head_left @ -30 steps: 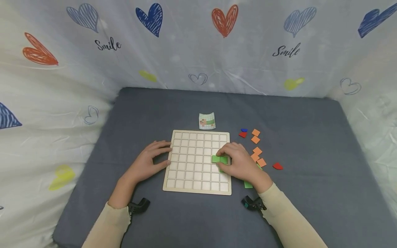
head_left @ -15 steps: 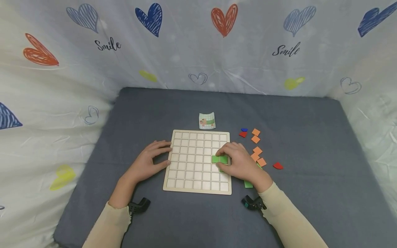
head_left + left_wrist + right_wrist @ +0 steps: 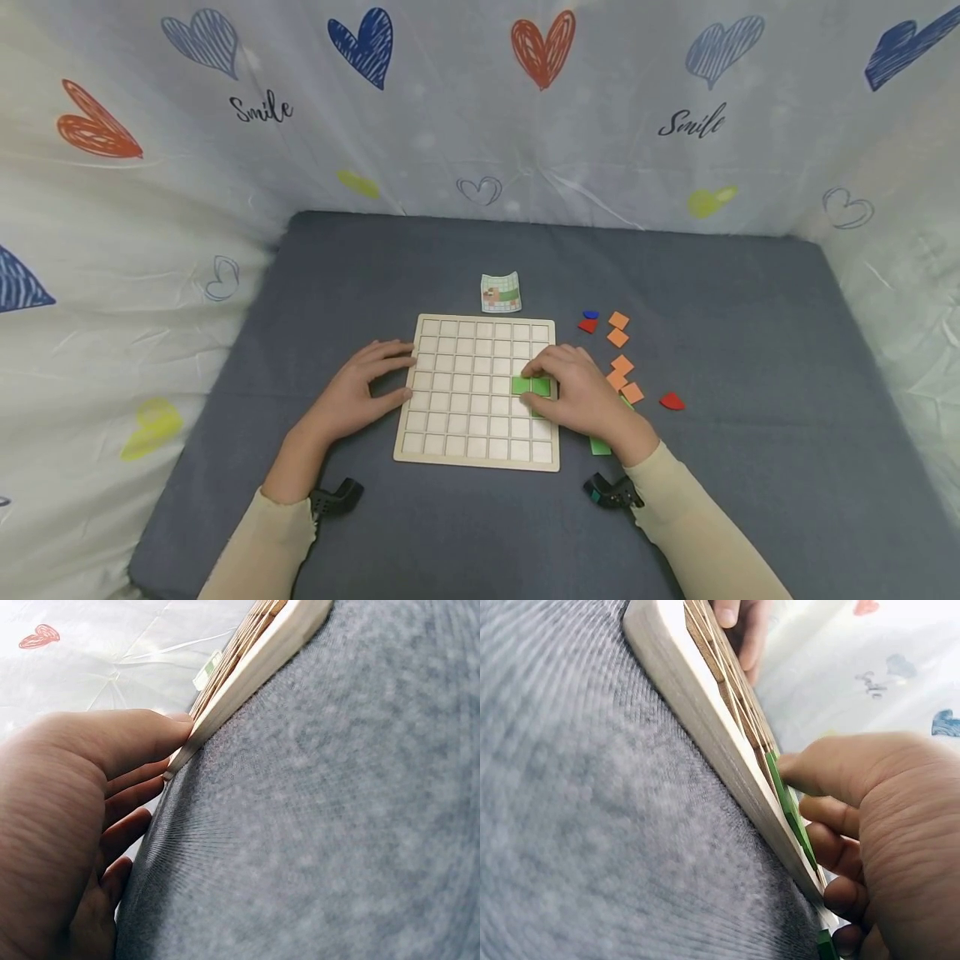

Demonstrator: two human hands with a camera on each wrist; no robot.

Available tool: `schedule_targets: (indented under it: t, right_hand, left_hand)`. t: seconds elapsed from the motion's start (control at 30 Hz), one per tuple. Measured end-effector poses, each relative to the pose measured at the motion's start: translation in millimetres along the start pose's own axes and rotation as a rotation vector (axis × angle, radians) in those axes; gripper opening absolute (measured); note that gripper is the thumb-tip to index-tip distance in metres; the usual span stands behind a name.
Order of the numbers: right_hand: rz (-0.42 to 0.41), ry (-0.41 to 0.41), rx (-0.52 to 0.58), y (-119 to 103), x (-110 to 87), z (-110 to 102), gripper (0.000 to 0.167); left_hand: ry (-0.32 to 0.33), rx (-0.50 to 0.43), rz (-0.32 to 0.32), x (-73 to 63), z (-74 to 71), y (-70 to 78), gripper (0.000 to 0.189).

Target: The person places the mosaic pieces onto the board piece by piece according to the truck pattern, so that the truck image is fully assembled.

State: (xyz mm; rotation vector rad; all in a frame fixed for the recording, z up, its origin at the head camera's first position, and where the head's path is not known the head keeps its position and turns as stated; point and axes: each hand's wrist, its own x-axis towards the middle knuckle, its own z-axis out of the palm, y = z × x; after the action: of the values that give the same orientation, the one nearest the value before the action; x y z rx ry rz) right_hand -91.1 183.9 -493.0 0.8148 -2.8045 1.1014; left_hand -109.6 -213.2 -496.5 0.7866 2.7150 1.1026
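Note:
A wooden grid board (image 3: 456,404) of square cells lies flat on the grey cloth. My left hand (image 3: 347,398) rests against its left side, with thumb and fingertips at the edge. In the left wrist view the thumb (image 3: 161,735) touches the rim. Over the board's right side, my right hand (image 3: 581,392) has its thumb and forefinger at opposite edges of a green square tile (image 3: 521,385), pinching it. Another green tile (image 3: 540,387) sits beside it, and more green shows below the thumb. The right wrist view has green tiles (image 3: 786,799) along the grid, partly behind the fingers.
Right of the board lie several orange squares (image 3: 618,337), a red piece (image 3: 588,326), a blue piece (image 3: 591,315) and a red wedge (image 3: 672,402). A green piece (image 3: 601,447) shows under the right wrist. A small pattern card (image 3: 501,293) lies behind the board.

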Motion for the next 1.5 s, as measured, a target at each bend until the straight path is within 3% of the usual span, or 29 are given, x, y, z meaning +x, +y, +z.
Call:
schedule_targets:
  t: [0.7, 0.87, 1.0, 1.17, 1.37, 1.5]
  right_hand:
    - [-0.011, 0.012, 0.005, 0, -4.9, 1, 0.021]
    - [0.013, 0.04, 0.089, 1, -9.1, 0, 0.021]
    - [0.035, 0.096, 0.158, 2, -14.0, -7, 0.022]
    - [0.047, 0.14, 0.148, 7, -21.6, -21, 0.03]
    - [0.091, 0.121, 0.111, 15, -33.5, -35, 0.041]
    - [0.118, 0.107, 0.071, 18, -39.8, -41, 0.038]
  left_hand:
    - [-0.012, -0.004, -0.004, 0.7, 1.5, -1.9, 0.055]
    - [-0.013, -0.004, -0.009, 0.3, 1.8, -2.0, 0.056]
    - [-0.007, -0.006, -0.003, 0.6, 0.0, -0.2, 0.055]
    - [-0.002, -0.01, 0.01, 2.1, -0.4, -0.7, 0.055]
    - [-0.007, -0.007, 0.003, 0.8, 0.9, -3.3, 0.055]
    - [-0.003, -0.009, 0.008, -0.7, -0.1, -3.5, 0.055]
